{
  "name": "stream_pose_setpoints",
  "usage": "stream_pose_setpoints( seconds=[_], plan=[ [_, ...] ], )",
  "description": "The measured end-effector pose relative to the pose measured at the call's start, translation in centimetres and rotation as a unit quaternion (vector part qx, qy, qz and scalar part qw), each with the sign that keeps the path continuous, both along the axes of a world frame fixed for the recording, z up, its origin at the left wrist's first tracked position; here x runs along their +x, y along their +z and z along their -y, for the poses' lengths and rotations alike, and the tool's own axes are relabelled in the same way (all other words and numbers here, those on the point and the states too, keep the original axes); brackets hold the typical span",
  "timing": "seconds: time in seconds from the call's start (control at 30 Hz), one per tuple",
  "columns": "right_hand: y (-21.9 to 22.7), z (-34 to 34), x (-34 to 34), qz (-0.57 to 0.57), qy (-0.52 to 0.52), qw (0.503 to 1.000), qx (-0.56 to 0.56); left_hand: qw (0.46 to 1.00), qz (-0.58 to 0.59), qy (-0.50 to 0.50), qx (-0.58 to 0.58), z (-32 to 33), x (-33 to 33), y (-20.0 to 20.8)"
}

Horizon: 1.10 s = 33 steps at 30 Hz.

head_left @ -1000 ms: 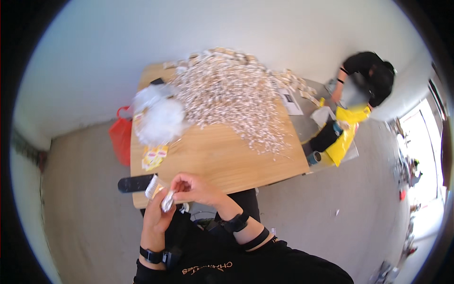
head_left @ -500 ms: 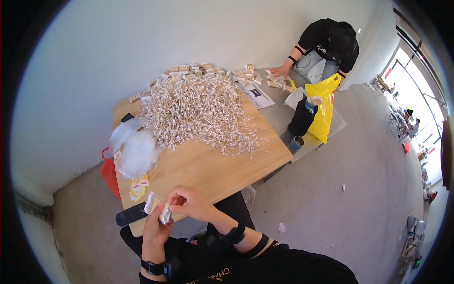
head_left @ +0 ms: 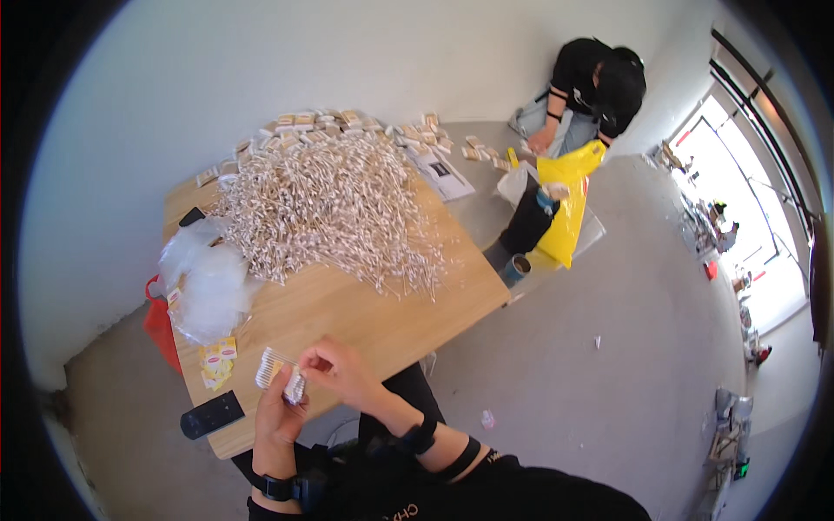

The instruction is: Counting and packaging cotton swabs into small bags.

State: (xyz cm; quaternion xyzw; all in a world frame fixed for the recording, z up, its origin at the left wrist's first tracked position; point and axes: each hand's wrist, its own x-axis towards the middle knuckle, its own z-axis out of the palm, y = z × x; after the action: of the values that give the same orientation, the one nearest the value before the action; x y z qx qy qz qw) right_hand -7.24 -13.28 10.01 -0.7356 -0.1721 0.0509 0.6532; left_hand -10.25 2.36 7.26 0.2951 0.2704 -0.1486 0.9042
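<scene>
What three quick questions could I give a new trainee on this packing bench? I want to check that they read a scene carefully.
1. True or false: the left hand holds a small bundle of white sticks.
2. Which lies nearest the left hand on the wooden table? A. black flat device B. big heap of white sticks C. clear plastic bags
3. Fill in: the right hand touches the bundle with its ____.

Key: 1 true; 2 A; 3 fingers.
</scene>
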Motion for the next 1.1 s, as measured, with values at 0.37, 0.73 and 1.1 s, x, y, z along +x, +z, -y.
stream_pose_setpoints(
  seconds=[0.37,0.73,1.1],
  plan=[
    [-1.6,-1.2,0.9,-0.096,-0.019,0.995,0.022,0.996,0.015,0.066,-0.059,0.7,1.5,-1.0],
    [-2.5,-1.6,0.5,-0.129,-0.097,0.977,0.140,0.991,0.025,0.125,-0.047,1.7,2.0,-0.5],
    [-5.2,-2.3,-0.1,-0.142,-0.067,0.983,0.098,0.988,0.060,0.135,-0.051,2.7,1.8,-1.4]
  ],
)
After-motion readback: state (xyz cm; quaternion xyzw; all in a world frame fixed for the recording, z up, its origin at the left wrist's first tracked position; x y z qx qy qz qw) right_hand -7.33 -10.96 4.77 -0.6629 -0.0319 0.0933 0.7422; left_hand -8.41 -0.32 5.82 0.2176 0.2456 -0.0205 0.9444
